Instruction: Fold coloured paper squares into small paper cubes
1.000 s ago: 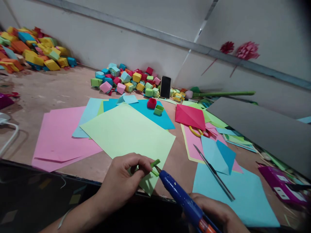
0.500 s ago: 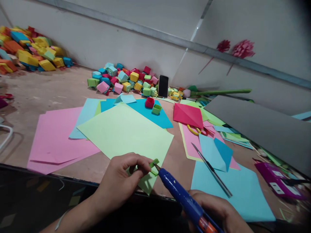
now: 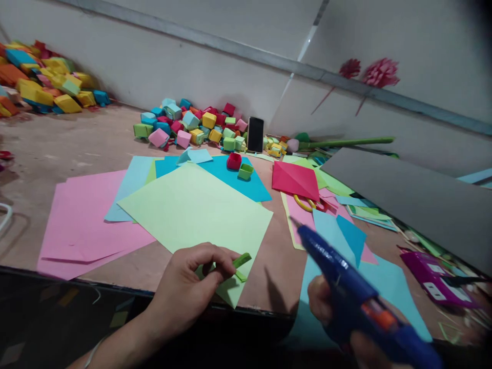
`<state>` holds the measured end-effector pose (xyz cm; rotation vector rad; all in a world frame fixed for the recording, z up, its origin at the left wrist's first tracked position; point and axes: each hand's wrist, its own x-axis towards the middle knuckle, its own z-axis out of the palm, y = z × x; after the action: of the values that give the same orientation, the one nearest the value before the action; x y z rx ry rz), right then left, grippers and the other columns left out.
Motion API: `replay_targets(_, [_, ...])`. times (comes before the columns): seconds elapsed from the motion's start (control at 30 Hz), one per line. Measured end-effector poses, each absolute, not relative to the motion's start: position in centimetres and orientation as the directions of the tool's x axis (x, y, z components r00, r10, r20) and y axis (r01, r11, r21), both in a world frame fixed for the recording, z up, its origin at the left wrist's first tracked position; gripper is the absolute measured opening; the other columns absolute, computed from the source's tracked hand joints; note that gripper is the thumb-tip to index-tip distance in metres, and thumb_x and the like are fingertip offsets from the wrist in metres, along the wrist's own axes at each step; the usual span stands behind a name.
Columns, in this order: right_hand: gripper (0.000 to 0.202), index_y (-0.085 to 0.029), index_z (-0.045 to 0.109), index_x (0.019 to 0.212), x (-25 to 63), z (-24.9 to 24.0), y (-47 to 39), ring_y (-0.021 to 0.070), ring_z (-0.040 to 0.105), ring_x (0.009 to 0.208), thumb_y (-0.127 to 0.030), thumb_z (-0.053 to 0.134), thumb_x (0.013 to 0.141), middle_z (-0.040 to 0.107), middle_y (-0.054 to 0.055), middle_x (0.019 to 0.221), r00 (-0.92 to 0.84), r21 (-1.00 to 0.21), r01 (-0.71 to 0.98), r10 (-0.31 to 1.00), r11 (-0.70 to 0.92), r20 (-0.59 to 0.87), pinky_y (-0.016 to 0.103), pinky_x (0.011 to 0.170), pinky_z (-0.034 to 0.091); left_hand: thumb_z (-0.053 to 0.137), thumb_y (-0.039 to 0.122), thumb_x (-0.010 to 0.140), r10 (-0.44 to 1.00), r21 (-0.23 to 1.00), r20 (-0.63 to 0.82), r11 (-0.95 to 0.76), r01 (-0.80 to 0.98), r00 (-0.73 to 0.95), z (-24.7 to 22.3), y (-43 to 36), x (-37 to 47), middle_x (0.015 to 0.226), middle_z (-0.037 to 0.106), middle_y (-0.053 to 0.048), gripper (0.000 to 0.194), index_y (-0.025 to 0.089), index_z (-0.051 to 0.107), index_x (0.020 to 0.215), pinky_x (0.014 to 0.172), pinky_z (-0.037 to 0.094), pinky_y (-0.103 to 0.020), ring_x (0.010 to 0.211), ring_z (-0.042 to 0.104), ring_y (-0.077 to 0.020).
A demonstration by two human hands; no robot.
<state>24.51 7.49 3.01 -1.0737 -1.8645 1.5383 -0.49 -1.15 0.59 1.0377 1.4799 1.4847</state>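
Observation:
My left hand [image 3: 198, 279] pinches a small folded green paper piece [image 3: 242, 260] above the near corner of a pale green sheet [image 3: 196, 205]. In my right hand [image 3: 321, 302] is a blue glue gun [image 3: 342, 271] with an orange part, its nozzle pointing up and left, apart from the green piece. A red box [image 3: 234, 161] and a green box [image 3: 245, 171], both small and open-topped, sit on a blue sheet [image 3: 257, 187] beyond the pale green one.
Small paper boxes are heaped along the wall [image 3: 190, 121] and at the far left [image 3: 42, 84]. A phone [image 3: 255, 134] stands upright. Pink sheets [image 3: 88, 220] lie left; scissors [image 3: 303, 203], a grey board [image 3: 407, 200] and a purple object [image 3: 434, 279] are on the right.
My right hand has lifted the glue gun away from the green piece, up and to the right. My left hand keeps its pinch in nearly the same place.

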Motion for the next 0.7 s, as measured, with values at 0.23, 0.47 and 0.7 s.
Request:
replay_targets(0.23, [0.044, -0.017, 0.064, 0.095, 19.7, 3.8, 7.0, 0.0181, 0.06, 0.074, -0.048, 0.078, 0.067, 0.066, 0.009, 0.092, -0.455, -0.979, 0.109, 0.867, -0.172, -0.203, 0.029, 0.065, 0.051, 0.06, 0.012, 0.075, 0.98, 0.987, -0.076, 0.048, -0.15, -0.183, 0.9, -1.0, 0.6, 0.088, 0.075, -0.003, 0.014, 0.019, 0.065, 0.065, 0.068, 0.053, -0.022, 0.078, 0.069, -0.0158])
replay_targets(0.47, [0.021, -0.015, 0.063, 0.085, 18.6, 3.9, 7.4, 0.0115, 0.054, 0.07, -0.029, 0.072, 0.073, 0.06, 0.001, 0.079, -0.61, -0.978, 0.139, 0.765, -0.153, -0.206, 0.023, 0.065, 0.046, 0.061, 0.014, 0.079, 0.997, 0.983, -0.072, 0.066, -0.173, -0.03, 1.1, -1.2, 0.9, 0.09, 0.073, -0.003, 0.014, 0.019, 0.065, 0.066, 0.076, 0.05, -0.025, 0.083, 0.067, -0.0165])
replay_targets(0.7, [0.018, -0.017, 0.062, 0.084, 18.6, 3.6, 7.5, 0.0098, 0.051, 0.066, -0.023, 0.073, 0.071, 0.059, -0.003, 0.075, -0.631, -0.968, 0.214, 0.738, -0.131, -0.239, 0.022, 0.063, 0.043, 0.061, 0.014, 0.081, 0.998, 0.98, -0.063, 0.061, -0.19, -0.002, 0.8, -1.1, 1.2, 0.088, 0.071, -0.004, 0.014, 0.017, 0.065, 0.068, 0.076, 0.049, -0.025, 0.082, 0.066, -0.0158])
